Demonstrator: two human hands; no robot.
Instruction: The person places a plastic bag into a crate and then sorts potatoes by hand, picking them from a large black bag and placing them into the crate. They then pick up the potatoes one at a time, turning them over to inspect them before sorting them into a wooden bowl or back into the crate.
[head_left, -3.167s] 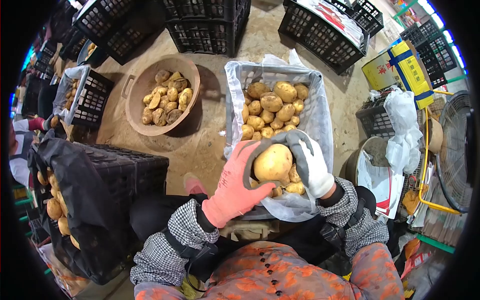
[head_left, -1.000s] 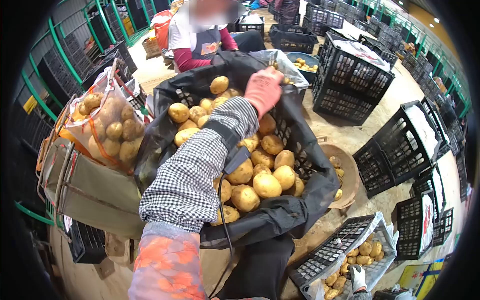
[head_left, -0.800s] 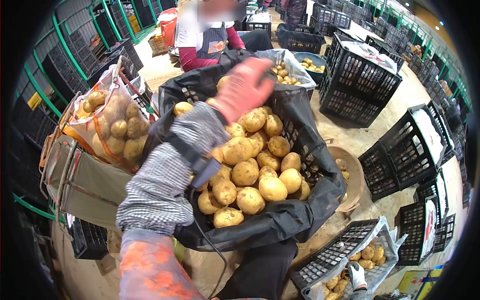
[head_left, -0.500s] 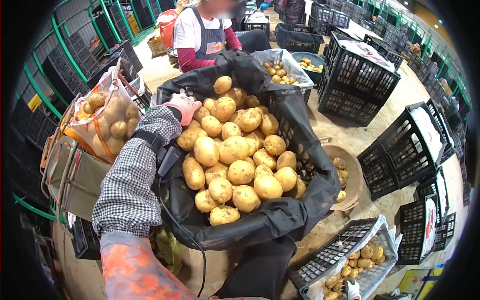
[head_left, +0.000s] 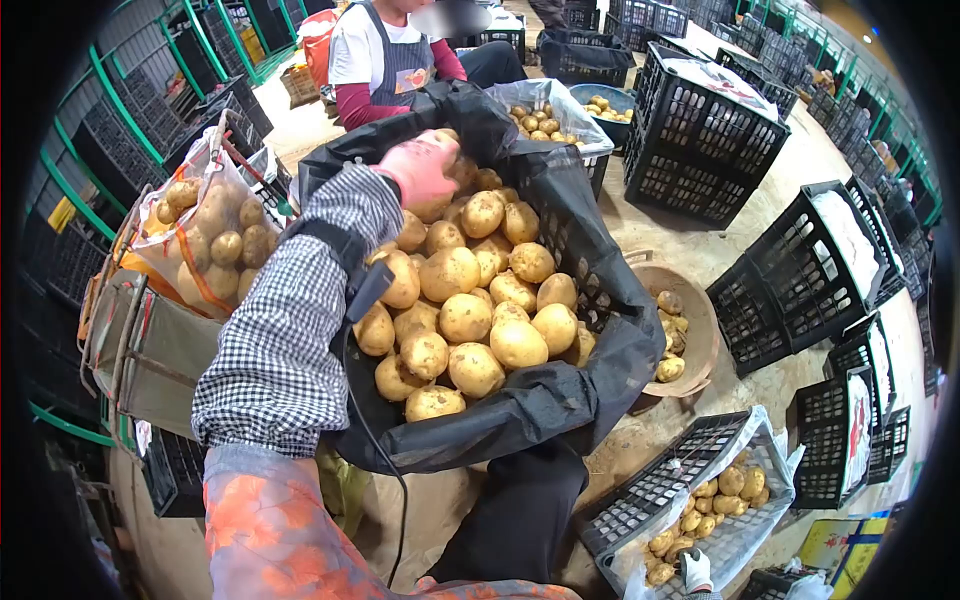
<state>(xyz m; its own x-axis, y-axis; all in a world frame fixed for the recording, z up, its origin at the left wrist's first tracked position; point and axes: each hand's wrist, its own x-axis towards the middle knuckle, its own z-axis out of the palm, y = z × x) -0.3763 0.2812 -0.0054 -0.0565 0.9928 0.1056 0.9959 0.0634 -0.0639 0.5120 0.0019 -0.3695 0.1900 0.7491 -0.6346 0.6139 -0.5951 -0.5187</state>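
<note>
My left hand (head_left: 422, 168), in a pink glove, is at the far left of a crate heaped with potatoes (head_left: 466, 318). Its slightly blurred fingers curl over a potato (head_left: 450, 134) that is mostly hidden by the glove. A black cloth liner (head_left: 545, 415) drapes over the crate's rim. Down at the lower right, my right hand (head_left: 697, 572) wears a white glove and rests by the near end of a second crate, its fingers apart beside the potatoes (head_left: 722, 505) inside. Clear plastic (head_left: 770, 470) lines that black crate (head_left: 640, 505).
To the left stands a mesh bag of potatoes (head_left: 215, 240) on a metal-framed stand. A round basin (head_left: 700, 345) with potatoes sits on the floor at right. Stacked black crates (head_left: 705, 135) stand beyond. Across from me sits a person in an apron (head_left: 395, 70). A cable (head_left: 385, 460) hangs from my left sleeve.
My left hand has moved from the left rim to the right, over the potatoes at the far end. My right hand has come a little further into view. The view has shifted slightly.
</note>
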